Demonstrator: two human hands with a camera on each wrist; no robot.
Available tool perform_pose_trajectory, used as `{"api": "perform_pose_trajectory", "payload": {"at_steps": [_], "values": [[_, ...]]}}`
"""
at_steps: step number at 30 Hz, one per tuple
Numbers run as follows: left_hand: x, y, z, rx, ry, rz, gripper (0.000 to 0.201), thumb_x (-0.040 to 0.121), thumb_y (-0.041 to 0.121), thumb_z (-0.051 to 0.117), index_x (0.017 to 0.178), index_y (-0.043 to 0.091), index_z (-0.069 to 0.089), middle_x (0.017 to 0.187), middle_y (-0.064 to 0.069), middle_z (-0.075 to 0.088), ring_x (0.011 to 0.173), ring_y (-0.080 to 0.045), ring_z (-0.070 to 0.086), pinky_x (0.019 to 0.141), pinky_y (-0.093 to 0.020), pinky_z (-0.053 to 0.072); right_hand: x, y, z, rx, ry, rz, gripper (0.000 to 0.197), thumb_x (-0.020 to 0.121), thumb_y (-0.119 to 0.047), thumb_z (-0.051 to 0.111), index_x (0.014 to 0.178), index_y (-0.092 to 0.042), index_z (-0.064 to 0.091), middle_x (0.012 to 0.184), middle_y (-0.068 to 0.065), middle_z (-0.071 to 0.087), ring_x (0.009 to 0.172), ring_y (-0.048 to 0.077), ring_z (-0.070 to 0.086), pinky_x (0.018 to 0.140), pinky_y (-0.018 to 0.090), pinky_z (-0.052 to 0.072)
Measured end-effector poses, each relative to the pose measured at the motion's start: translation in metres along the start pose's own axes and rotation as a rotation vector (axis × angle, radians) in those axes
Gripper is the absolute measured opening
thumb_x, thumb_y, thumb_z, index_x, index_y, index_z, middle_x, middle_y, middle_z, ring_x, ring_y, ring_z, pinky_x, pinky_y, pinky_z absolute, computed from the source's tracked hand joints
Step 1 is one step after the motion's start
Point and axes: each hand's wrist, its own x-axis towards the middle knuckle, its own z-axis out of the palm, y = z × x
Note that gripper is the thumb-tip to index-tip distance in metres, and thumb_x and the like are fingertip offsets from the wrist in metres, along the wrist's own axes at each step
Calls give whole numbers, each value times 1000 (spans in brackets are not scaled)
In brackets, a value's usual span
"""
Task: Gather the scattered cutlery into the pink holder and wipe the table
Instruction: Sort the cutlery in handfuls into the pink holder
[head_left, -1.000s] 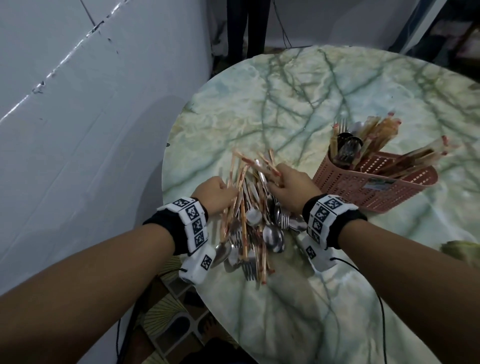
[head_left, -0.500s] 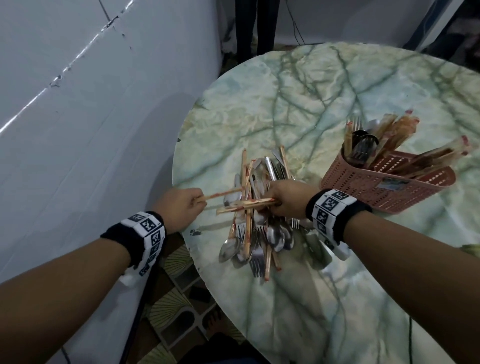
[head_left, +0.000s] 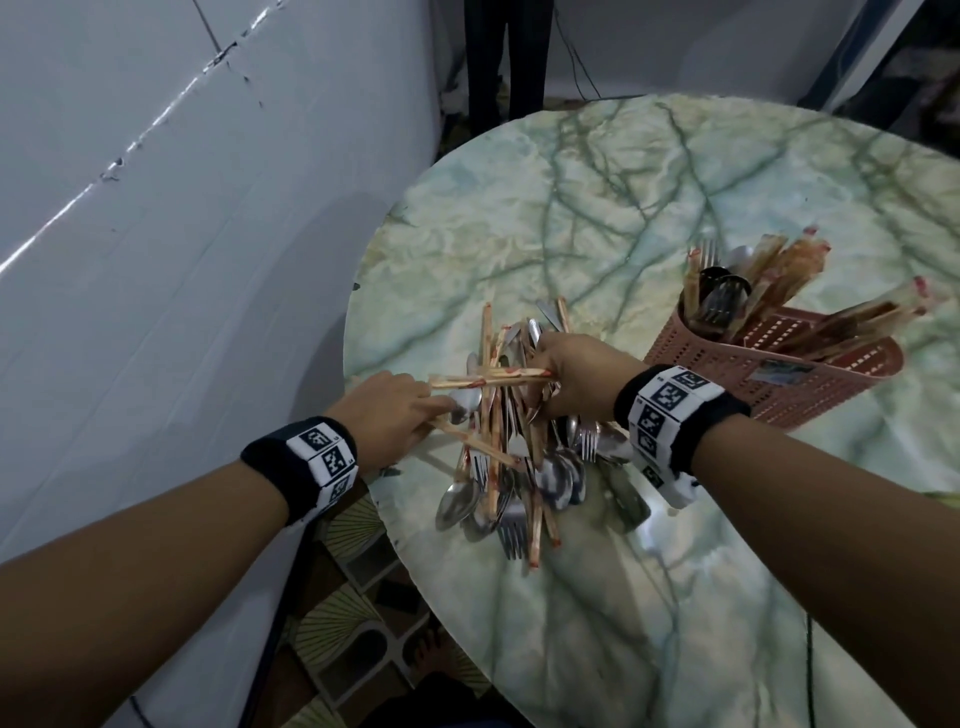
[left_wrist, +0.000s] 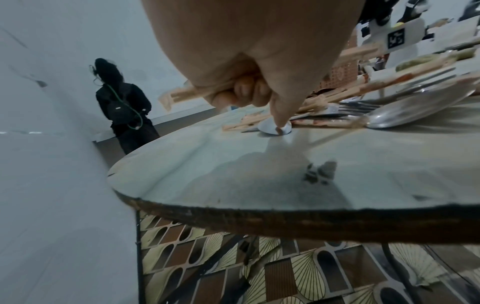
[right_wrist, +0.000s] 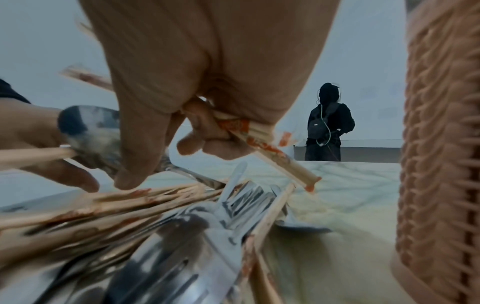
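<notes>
Two hands worked at one heap of cutlery on the round, green-veined marble worktop. The left hand had its fingers curled round a paper-sleeved pair of chopsticks, while its extended forefinger pressed down on the bowl of a spoon at the heap's left edge. The right hand was closed on another sleeved pair of chopsticks, which lay crosswise above the heap with its far end reaching towards the left hand; in the right wrist view this pair passed between the curled fingers and the palm. The heap held steel spoons, forks and further sleeved chopsticks, lying roughly parallel and overlapping, near the worktop's left edge.

The pink holder, a perforated plastic basket, stood on the worktop just to the right of the right hand, apart from the heap; it held forks, spoons and sleeved chopsticks leaning out to the right. A small printed label showed on its near wall, its text too small to read. The chopstick sleeves bore red-orange print, likewise illegible. Both wrists wore black bands carrying white blocks with square black-and-white coded markers, without readable writing.

A person in dark clothes with a backpack stood beyond the worktop by a pale wall, back to the cameras. Patterned floor tiles showed beneath the worktop.
</notes>
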Motion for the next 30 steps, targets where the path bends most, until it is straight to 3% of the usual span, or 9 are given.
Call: {"api": "perform_pose_trajectory", "payload": {"at_steps": [3, 5, 9, 13, 17, 21, 23, 27, 30], "values": [[11, 6, -8, 53, 2, 73, 28, 97, 26, 58, 123, 31, 69, 74, 5, 63, 61, -13, 44, 56, -28, 32, -1, 6, -2, 35, 54, -57, 19, 76, -20, 87, 82, -29, 72, 86, -17, 54, 84, 11, 55, 73, 26, 42], [19, 10, -10, 70, 5, 107, 33, 97, 27, 52, 127, 27, 67, 69, 5, 56, 60, -15, 46, 53, -30, 36, -2, 8, -3, 50, 146, -118, 12, 86, -23, 79, 92, -26, 69, 86, -17, 58, 82, 11, 56, 72, 27, 39], [37, 13, -12, 125, 35, 215, 40, 88, 24, 69, 128, 22, 67, 73, 4, 43, 65, -21, 44, 59, -32, 30, 0, -1, -9, -51, 308, -190, 19, 103, -30, 55, 111, -13, 53, 88, 0, 60, 75, 26, 56, 62, 36, 39], [55, 20, -16, 245, -27, 257, 18, 87, 29, 71, 104, 25, 76, 82, 0, 54, 74, -26, 54, 62, -32, 26, 4, -8, -14, -38, 430, -206, 25, 105, -35, 50, 118, -14, 49, 87, -7, 52, 71, 23, 52, 60, 35, 37], [60, 19, -21, 226, 88, 351, 11, 74, 9, 80, 78, 12, 71, 80, -8, 55, 65, -27, 54, 58, -35, 37, 13, -3, -10, 22, 463, -157, 28, 101, -33, 57, 122, -15, 53, 92, -6, 55, 76, 16, 52, 67, 35, 43], [58, 17, -25, 215, 218, 449, 26, 83, -1, 68, 105, 14, 65, 102, -12, 61, 76, -26, 56, 68, -39, 48, 18, 10, -3, 49, 463, -71, 11, 98, -17, 54, 106, -12, 61, 95, 3, 54, 80, 23, 54, 74, 40, 46], [49, 10, -27, 266, 228, 481, 29, 90, 0, 62, 113, 16, 59, 110, -10, 61, 81, -24, 54, 73, -41, 49, 19, 15, -2, 0, 438, -42, 10, 100, -18, 52, 99, -16, 62, 92, 1, 53, 81, 25, 54, 73, 41, 46], [21, -16, -24, 384, 167, 445, 23, 99, 11, 39, 110, 18, 59, 91, 0, 59, 85, -24, 45, 82, -39, 37, 22, 17, 0, -164, 389, -4, 19, 103, -33, 49, 99, -20, 63, 91, 1, 63, 87, 28, 55, 71, 38, 39], [9, -34, -19, 395, 151, 380, 19, 93, 16, 39, 104, 18, 54, 86, -1, 55, 87, -27, 46, 89, -42, 35, 21, 13, 8, -223, 383, -22, 25, 106, -39, 44, 97, -19, 56, 93, 3, 65, 89, 25, 44, 77, 39, 34]]}}
